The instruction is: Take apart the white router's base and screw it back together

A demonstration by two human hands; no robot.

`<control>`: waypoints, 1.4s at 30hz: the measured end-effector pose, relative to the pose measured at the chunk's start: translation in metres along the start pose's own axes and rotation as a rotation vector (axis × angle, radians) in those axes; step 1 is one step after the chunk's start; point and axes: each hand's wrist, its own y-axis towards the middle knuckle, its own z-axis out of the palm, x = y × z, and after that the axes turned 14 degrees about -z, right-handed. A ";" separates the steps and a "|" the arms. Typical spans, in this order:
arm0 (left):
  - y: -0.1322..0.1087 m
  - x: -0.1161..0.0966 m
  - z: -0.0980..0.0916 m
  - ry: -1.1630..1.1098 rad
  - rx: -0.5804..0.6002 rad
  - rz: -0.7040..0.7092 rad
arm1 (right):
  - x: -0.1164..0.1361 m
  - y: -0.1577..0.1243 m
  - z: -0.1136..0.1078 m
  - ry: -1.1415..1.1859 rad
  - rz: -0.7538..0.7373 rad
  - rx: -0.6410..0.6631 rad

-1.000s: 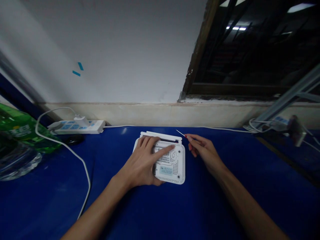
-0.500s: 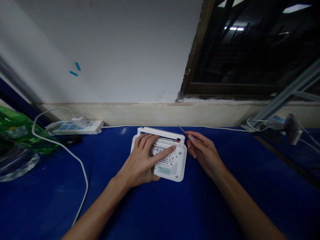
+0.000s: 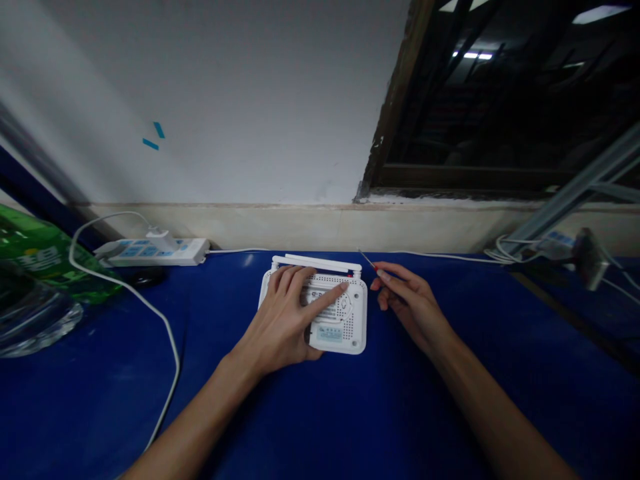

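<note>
White plastic router (image 3: 356, 327), underside up, flat on a blue tabletop (image 3: 425, 413). Perforated vent panels and a pale blue label (image 3: 330, 333) exposed on the upper face; two white antennas (image 3: 315, 263) folded flat along the far edge. Slim screwdriver (image 3: 367, 259) with steel shaft and red handle, mostly hidden, just beside the router's far right corner, tip angled away, not touching.

The left hand (image 3: 283, 320) lies palm-down with its fingers spread, the index finger (image 3: 325, 295) reaching furthest toward the right. The right hand (image 3: 410, 300) sits just beside it, thumb and fingertips (image 3: 383, 274) pinched together. The bare left forearm (image 3: 190, 420) and right forearm (image 3: 500, 413) angle in from the near corners.
</note>
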 end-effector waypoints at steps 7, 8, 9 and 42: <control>-0.001 0.000 0.000 0.008 0.017 -0.039 | 0.001 -0.001 -0.001 0.007 0.025 0.020; -0.001 0.000 0.000 0.001 0.026 -0.042 | 0.001 -0.001 -0.002 -0.004 0.025 0.033; -0.001 0.000 0.001 -0.010 0.036 -0.043 | 0.000 0.000 -0.002 -0.016 0.025 0.048; -0.002 -0.004 0.004 -0.004 -0.156 0.172 | -0.012 0.000 -0.003 -0.003 0.062 0.134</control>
